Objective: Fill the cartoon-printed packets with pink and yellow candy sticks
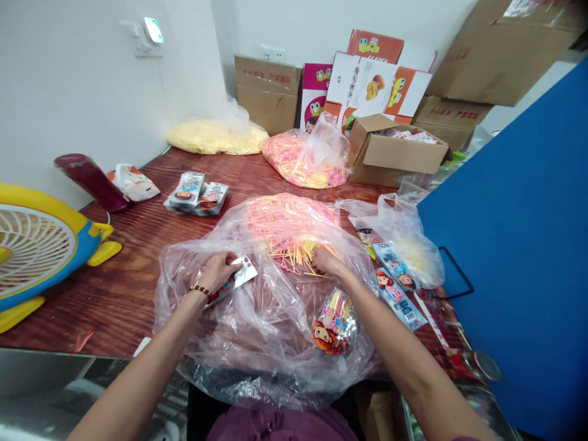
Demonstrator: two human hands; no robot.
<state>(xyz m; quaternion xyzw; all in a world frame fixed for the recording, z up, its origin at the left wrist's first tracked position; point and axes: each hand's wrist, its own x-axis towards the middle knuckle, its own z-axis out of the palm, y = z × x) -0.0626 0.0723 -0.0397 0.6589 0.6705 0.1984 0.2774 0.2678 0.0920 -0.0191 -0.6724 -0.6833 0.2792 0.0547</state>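
Note:
In the head view my left hand (219,269) pinches a small silver printed packet (244,271) over a large clear plastic bag (257,331). My right hand (325,260) reaches into the mouth of that bag, its fingers curled at the near edge of a heap of pink and yellow candy sticks (294,226). Whether any sticks are between those fingers is hidden. A filled packet (333,321) with a cartoon figure and sticks showing lies on the plastic, below my right forearm. Flat printed packets (399,300) lie to the right.
Stacked packets (196,193) sit at the back left, near a dark red bottle (92,180) and a yellow-blue fan (41,245). Behind stand bags of yellow sticks (215,136) and pink sticks (305,159), plus an open carton (399,153). A blue panel (519,245) borders the right.

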